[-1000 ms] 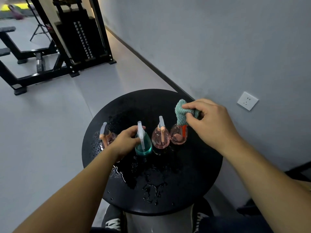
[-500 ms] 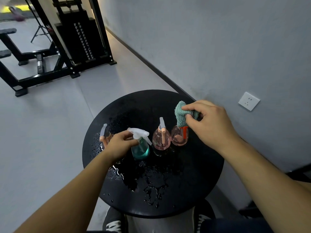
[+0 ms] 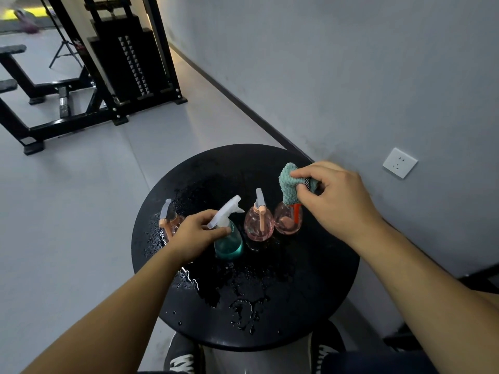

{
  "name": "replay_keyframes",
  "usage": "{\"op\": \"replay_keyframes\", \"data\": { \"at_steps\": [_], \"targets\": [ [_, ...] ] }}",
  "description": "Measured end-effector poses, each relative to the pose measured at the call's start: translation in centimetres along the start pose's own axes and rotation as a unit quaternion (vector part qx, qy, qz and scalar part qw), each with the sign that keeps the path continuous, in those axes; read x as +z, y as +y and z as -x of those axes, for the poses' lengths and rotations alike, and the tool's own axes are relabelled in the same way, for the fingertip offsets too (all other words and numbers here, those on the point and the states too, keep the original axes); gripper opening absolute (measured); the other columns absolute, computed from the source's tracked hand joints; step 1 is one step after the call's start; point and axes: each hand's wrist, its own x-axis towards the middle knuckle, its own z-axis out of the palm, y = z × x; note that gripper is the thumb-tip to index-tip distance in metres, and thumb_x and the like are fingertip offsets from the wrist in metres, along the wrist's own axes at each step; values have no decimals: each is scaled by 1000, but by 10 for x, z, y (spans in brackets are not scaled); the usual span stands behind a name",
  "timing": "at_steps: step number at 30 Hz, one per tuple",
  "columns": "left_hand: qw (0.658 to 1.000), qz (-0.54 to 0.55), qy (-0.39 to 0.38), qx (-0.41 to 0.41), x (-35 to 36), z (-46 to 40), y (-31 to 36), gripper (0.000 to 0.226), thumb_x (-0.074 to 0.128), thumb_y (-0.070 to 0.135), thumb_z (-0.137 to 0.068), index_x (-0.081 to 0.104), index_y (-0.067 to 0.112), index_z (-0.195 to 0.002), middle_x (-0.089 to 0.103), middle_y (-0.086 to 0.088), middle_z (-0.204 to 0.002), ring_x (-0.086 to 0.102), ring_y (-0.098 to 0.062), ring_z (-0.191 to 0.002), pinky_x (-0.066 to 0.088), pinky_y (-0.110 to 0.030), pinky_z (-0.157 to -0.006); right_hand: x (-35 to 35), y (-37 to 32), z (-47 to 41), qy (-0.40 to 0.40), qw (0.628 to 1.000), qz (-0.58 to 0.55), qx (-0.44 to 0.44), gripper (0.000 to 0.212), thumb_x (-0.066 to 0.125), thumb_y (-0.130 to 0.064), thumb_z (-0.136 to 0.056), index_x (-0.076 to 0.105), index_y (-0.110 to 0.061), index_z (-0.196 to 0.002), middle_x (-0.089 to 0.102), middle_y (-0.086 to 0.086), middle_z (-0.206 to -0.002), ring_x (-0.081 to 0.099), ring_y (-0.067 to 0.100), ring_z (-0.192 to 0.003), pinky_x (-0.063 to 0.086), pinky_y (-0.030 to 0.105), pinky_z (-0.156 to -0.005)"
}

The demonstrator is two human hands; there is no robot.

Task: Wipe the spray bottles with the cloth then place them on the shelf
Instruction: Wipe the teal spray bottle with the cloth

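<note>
Round black glossy surface (image 3: pixel 310 279), wet with droplets and puddles. 4 bulbous clear plastic spray bottles stand in a row on it. Left hand (image 3: pixel 193 237) grips the neck of the teal-liquid bottle with white trigger (image 3: pixel 228 240). Right hand (image 3: pixel 337 201) pinches a fuzzy teal cloth (image 3: pixel 289 184) over the rightmost pink bottle (image 3: pixel 287 220). 2 other pink bottles (image 3: pixel 258 224) (image 3: pixel 168 218) flank the teal one.
</note>
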Motion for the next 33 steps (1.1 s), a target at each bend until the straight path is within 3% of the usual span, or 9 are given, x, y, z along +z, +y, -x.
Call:
{"op": "replay_keyframes", "data": {
  "at_steps": [5,9,14,17,20,27,31,33],
  "targets": [
    [999,-47,21,18,3,6,0,23,81,44,-91,71,46,-113,76,11,-109,75,-12,-97,62,-33,-83,0,-4,1,-8,1000,-5,0,25,70,-11,-93,79,-23,-112,67,-18,-107,60,-11,-95,43,0,-83],
    [998,-56,18,19,6,11,2,18,67,51,-100,65,58,-117,76,12,-106,74,-13,-99,63,-39,-88,1,-4,1,-7,1000,-11,-3,25,70,-10,-92,80,-21,-112,70,-14,-108,63,-1,-96,44,2,-83],
    [994,19,109,0,-2,12,17,12,63,46,-104,67,40,-113,75,-3,-108,76,-24,-101,67,-51,-81,1,-6,0,-10,1000,-20,0,25,70,-10,-92,80,-22,-111,70,-14,-108,64,-2,-97,44,3,-82],
    [985,101,142,-11,-12,17,36,29,62,43,-105,65,25,-127,73,-10,-118,76,-27,-106,68,-45,-76,2,-10,-3,-8,1000,-25,-4,25,70,-10,-92,80,-23,-111,70,-13,-108,64,1,-97,48,8,-83],
    [970,181,162,6,-23,26,58,32,62,42,-105,62,26,-132,73,-7,-124,76,-28,-109,67,-45,-82,4,-16,-5,-14,999,-30,-5,26,70,-11,-92,79,-24,-112,69,-16,-109,64,-1,-99,46,6,-84],
    [932,338,130,7,-45,46,105,28,50,40,-112,56,18,-129,72,-17,-128,78,-38,-107,60,-55,-100,12,-35,-9,3,998,-69,-2,27,73,-10,-90,80,-27,-108,69,-20,-104,63,-5,-94,41,2,-78],
    [922,376,94,2,-46,51,119,32,48,42,-112,56,15,-128,75,-21,-126,75,-42,-111,57,-57,-104,17,-49,-13,24,994,-111,5,27,75,-8,-89,80,-27,-108,70,-20,-101,62,-6,-83,41,2,-71],
    [924,375,77,6,-42,50,124,35,48,43,-111,57,16,-131,76,-18,-126,76,-42,-111,57,-55,-104,23,-57,-14,18,991,-130,8,27,75,-10,-90,79,-28,-111,69,-20,-103,63,-6,-88,45,4,-74]
  ]
}}
